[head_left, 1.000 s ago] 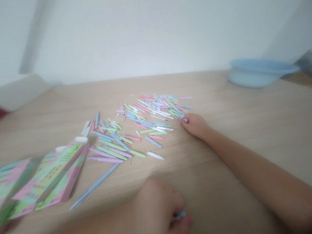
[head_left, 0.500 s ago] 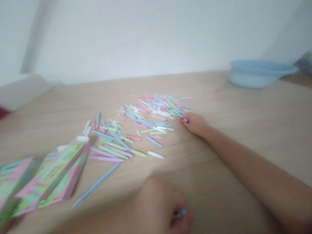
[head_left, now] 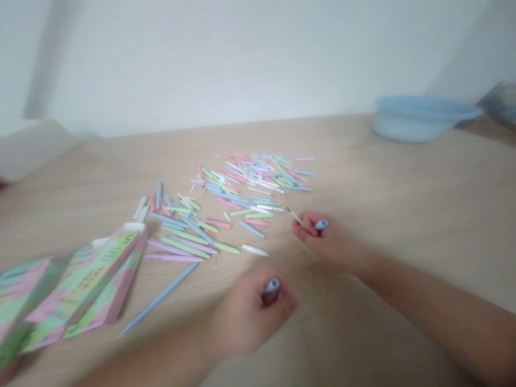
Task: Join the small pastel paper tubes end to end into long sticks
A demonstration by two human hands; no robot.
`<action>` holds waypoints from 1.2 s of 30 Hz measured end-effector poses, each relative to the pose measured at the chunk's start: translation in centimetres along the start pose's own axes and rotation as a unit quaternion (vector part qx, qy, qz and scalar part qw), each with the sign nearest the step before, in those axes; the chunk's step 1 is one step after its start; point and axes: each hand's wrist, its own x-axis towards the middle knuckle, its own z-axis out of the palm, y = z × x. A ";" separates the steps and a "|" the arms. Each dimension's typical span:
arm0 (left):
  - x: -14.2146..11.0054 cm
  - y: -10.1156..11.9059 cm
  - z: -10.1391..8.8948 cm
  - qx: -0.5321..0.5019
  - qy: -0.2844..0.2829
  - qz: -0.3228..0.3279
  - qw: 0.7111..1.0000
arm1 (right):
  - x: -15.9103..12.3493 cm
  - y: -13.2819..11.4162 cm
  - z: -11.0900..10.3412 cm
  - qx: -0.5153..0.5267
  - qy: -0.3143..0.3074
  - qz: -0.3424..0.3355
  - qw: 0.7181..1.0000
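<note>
My left hand (head_left: pixel 245 317) is closed around a blue pen barrel (head_left: pixel 273 284), its hollow end pointing up out of the fist. Farther right, my right hand (head_left: pixel 338 244) grips another blue hollow pen part (head_left: pixel 321 224). A thin white pen refill (head_left: pixel 295 215) with a dark tip also sticks out between its fingers, toward the pile. Beyond both hands lie scattered pen parts (head_left: pixel 258 172) in blue, green, pink, purple and white. A white pen part (head_left: pixel 255 250) rests just past my left hand. Most of what each fist holds is hidden.
Pink and green printed boxes (head_left: pixel 100 263) lie at the left, one with its white flap open. A long blue pen (head_left: pixel 161 298) lies beside them. At the back right stands a light blue basin (head_left: pixel 415 121). A white wall rises behind the wooden table (head_left: pixel 403 193).
My right hand has drawn back from the pile toward me, now with a thin white refill showing. My left hand has moved up and turned, so the barrel's hollow end faces up.
</note>
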 end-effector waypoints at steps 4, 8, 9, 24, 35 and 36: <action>0.9 -0.9 0.6 -0.083 0.089 -0.023 0.992 | -6.8 -1.8 1.6 0.305 -0.072 0.052 0.948; 1.2 -1.5 0.5 -0.044 0.090 -0.018 0.995 | -8.8 -2.1 2.5 0.388 -0.096 0.066 0.914; 1.1 -1.6 0.4 -0.036 0.078 -0.011 0.996 | -8.8 -2.1 2.6 0.389 -0.097 0.064 0.914; 0.5 -1.2 -0.3 -0.078 0.071 -0.011 0.994 | -8.3 -2.6 2.0 0.352 -0.083 0.007 0.932; 1.1 0.1 -1.0 -0.128 0.154 -0.042 0.979 | -8.5 -2.0 0.5 0.191 -0.111 -0.078 0.972; 1.1 0.2 -1.0 -0.126 0.154 -0.041 0.979 | -8.5 -2.0 0.4 0.187 -0.110 -0.081 0.973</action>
